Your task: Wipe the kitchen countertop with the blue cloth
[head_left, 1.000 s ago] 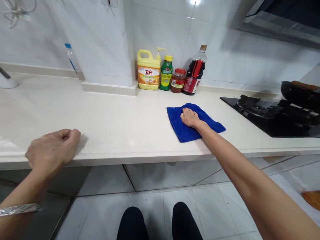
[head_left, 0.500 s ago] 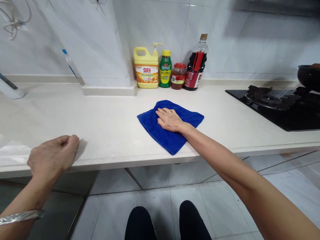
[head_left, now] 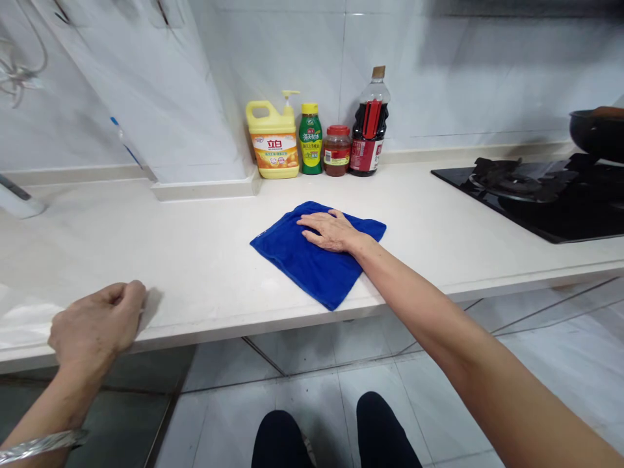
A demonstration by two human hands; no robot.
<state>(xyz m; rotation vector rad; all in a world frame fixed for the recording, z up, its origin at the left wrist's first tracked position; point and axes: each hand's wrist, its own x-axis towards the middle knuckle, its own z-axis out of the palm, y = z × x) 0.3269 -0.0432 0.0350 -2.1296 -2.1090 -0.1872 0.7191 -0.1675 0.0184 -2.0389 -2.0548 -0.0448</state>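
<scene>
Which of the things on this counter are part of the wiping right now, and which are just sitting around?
In use: blue cloth, right hand flat on it, counter, left hand resting at the counter edge.

Lying about: yellow soap jug, green bottle, red jar, dark sauce bottle, stove, pan.

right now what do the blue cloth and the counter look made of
The blue cloth under the right hand looks like soft microfibre: matte, fuzzy nap, limp folded edges. The counter looks like polished stone or a solid-surface composite: smooth, cream, with faint glossy reflections.
</scene>
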